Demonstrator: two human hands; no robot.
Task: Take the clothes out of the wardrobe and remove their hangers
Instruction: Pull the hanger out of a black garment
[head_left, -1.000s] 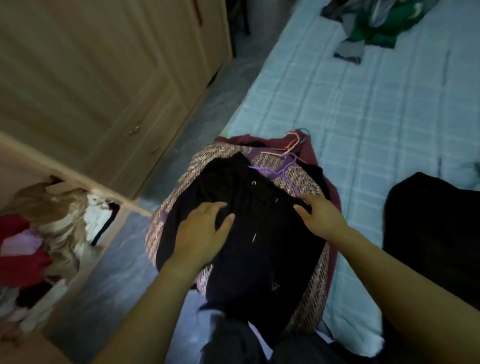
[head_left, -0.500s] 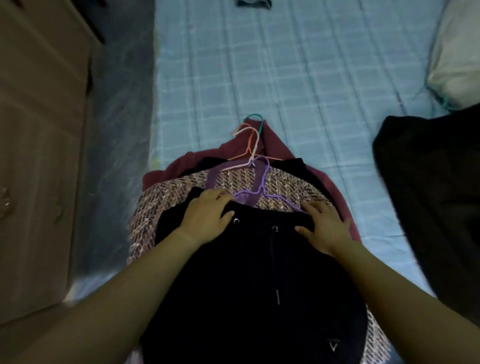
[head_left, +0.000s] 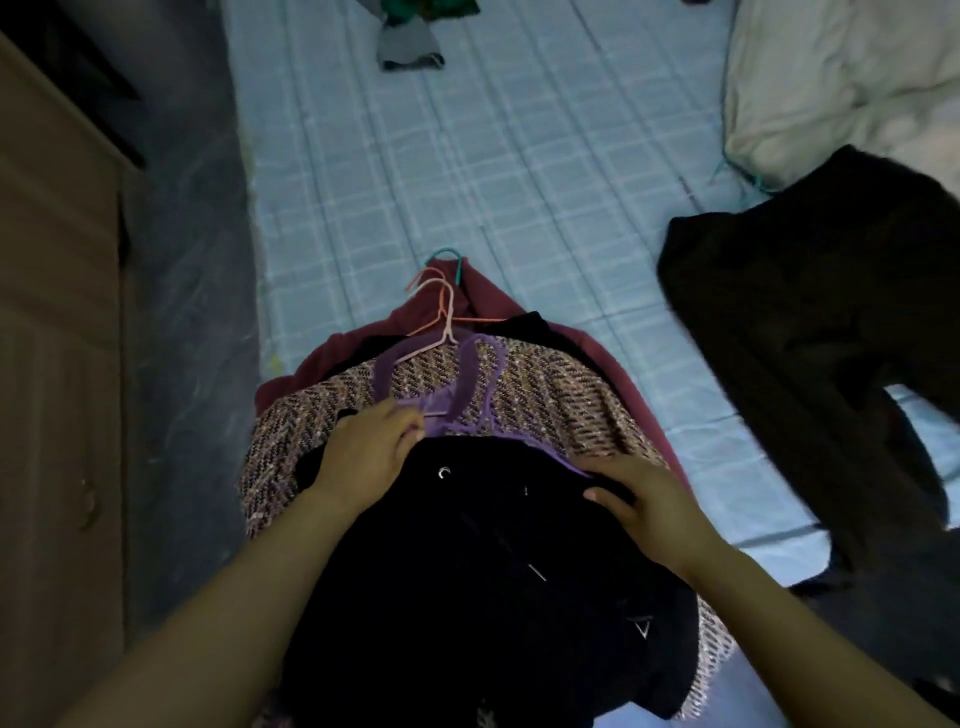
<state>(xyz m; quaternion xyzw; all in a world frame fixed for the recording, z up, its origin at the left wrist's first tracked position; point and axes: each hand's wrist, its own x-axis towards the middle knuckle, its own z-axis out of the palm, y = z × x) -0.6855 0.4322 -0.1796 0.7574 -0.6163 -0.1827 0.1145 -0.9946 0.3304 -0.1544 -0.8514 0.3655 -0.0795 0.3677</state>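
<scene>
Black garment (head_left: 493, 571) in left hand (head_left: 363, 460), right hand (head_left: 652, 512)

On the bed (head_left: 519, 156), black garment (head_left: 467, 571) atop tweed jacket (head_left: 545, 395) and maroon top (head_left: 491, 304), hangers (head_left: 448, 312) at necks.

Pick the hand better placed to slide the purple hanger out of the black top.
Left, likely: left hand sits at the neck of the purple hanger by the collar, while right hand grips the shoulder of the black top and can pin it.
</scene>
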